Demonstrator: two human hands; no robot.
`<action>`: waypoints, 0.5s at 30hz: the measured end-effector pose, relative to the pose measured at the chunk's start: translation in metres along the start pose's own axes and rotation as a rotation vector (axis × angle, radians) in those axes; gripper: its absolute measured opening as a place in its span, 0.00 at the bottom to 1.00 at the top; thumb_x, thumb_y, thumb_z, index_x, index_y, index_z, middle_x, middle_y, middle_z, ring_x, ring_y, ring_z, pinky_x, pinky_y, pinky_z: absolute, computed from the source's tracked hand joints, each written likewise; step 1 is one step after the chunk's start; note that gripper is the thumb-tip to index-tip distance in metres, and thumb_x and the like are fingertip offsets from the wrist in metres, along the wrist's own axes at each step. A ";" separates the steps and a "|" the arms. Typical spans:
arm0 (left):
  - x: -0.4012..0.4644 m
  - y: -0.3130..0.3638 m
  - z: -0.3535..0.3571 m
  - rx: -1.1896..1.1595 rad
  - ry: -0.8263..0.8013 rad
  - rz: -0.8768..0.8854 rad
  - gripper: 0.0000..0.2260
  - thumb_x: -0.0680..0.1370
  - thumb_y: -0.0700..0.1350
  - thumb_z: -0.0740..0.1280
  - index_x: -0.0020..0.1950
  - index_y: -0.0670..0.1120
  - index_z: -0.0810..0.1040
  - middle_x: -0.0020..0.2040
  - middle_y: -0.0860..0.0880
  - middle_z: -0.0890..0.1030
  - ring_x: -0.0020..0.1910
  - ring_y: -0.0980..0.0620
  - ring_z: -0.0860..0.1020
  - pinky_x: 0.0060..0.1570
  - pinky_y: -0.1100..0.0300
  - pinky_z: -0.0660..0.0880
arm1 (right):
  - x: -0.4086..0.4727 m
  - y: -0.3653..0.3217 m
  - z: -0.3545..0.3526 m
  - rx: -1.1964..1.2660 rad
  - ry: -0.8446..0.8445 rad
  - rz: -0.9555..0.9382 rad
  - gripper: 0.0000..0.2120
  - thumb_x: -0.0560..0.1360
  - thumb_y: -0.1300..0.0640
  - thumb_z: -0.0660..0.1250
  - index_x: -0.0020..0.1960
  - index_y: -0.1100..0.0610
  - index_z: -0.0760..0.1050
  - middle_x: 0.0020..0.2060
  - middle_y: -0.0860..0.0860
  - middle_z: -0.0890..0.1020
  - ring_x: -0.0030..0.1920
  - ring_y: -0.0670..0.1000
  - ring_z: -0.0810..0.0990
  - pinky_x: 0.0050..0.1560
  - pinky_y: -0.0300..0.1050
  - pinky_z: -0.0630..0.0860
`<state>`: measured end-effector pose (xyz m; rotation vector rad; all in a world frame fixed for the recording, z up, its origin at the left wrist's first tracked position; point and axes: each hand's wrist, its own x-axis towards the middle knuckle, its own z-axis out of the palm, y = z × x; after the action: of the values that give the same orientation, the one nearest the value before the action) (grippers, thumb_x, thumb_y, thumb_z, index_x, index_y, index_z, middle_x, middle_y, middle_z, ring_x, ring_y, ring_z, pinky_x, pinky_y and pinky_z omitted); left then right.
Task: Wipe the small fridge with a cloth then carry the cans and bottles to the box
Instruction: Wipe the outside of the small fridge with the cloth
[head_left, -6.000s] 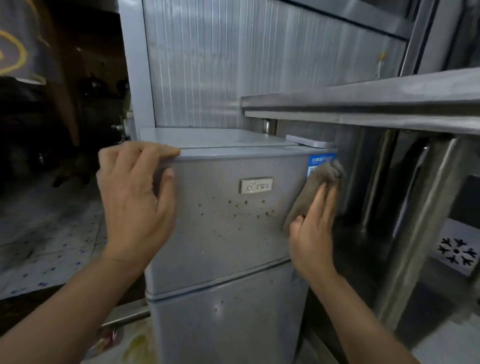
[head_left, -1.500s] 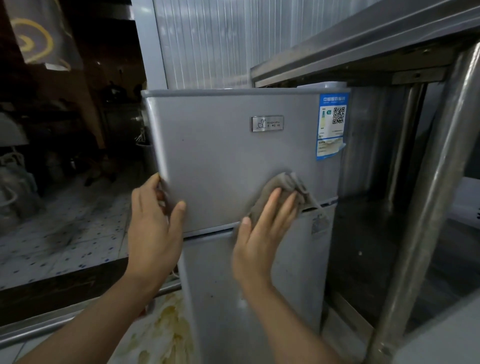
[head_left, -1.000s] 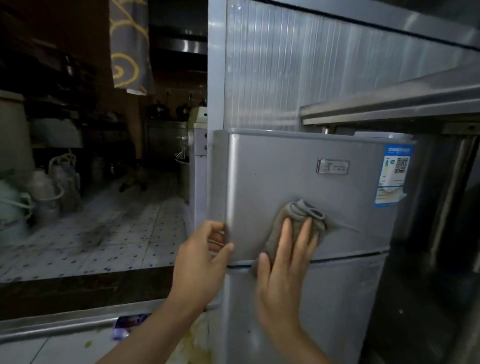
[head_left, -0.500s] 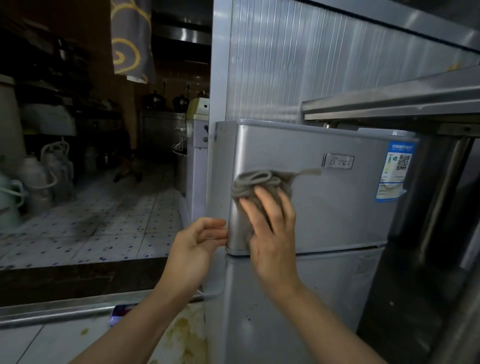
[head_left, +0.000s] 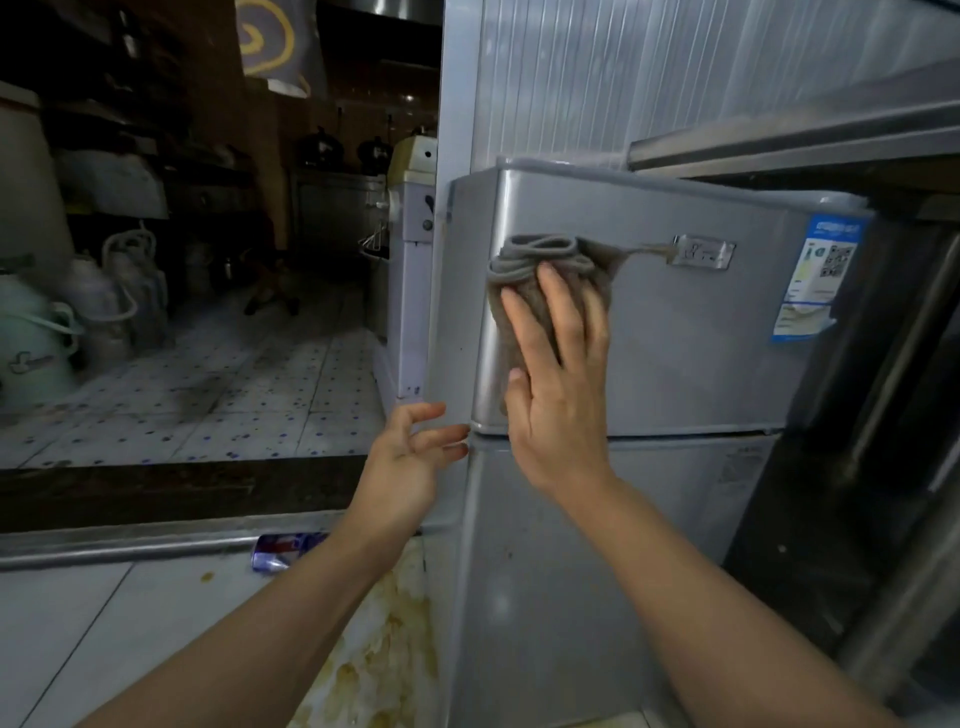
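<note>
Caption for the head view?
Right hand presses a cloth on the fridge door; left hand at its edge; a can lies on the floor.

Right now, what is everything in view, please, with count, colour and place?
small fridge: one, silver, centre right.
cloth: one, grey-brown, bunched on the upper door's left part.
energy label: one, blue and white, upper door's right edge.
badge: one, silver, upper door.
can: one, blue and red, lying on the floor left of the fridge.
steel table: one, grey, right of the fridge.
jugs: several, pale, far left on the tiled floor.
left hand: one, fingers relaxed, at the fridge's left edge.
right hand: one, flat on the cloth.
</note>
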<state>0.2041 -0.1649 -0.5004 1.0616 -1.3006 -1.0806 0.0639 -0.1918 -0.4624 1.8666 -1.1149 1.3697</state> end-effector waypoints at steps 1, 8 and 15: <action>-0.002 -0.006 -0.001 -0.005 0.003 -0.025 0.14 0.78 0.35 0.61 0.58 0.52 0.70 0.51 0.53 0.82 0.48 0.60 0.81 0.49 0.64 0.71 | -0.014 0.001 0.006 0.001 -0.024 -0.028 0.28 0.71 0.65 0.58 0.71 0.57 0.66 0.73 0.51 0.58 0.74 0.60 0.54 0.74 0.57 0.54; -0.005 -0.026 -0.005 0.089 0.038 0.050 0.13 0.77 0.35 0.62 0.58 0.48 0.72 0.52 0.47 0.82 0.53 0.52 0.80 0.58 0.52 0.75 | -0.124 0.003 0.030 -0.128 -0.200 -0.215 0.26 0.71 0.62 0.59 0.70 0.53 0.67 0.70 0.50 0.62 0.70 0.59 0.59 0.66 0.61 0.66; -0.001 -0.023 0.019 0.038 0.163 0.223 0.15 0.76 0.31 0.59 0.56 0.48 0.74 0.51 0.48 0.81 0.51 0.56 0.79 0.57 0.55 0.76 | -0.100 0.015 0.017 -0.161 -0.071 -0.180 0.22 0.71 0.59 0.63 0.64 0.48 0.70 0.62 0.50 0.67 0.61 0.58 0.70 0.60 0.53 0.67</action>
<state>0.1849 -0.1677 -0.5236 0.9849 -1.2780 -0.7893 0.0460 -0.1846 -0.5630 1.8604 -1.0309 1.0893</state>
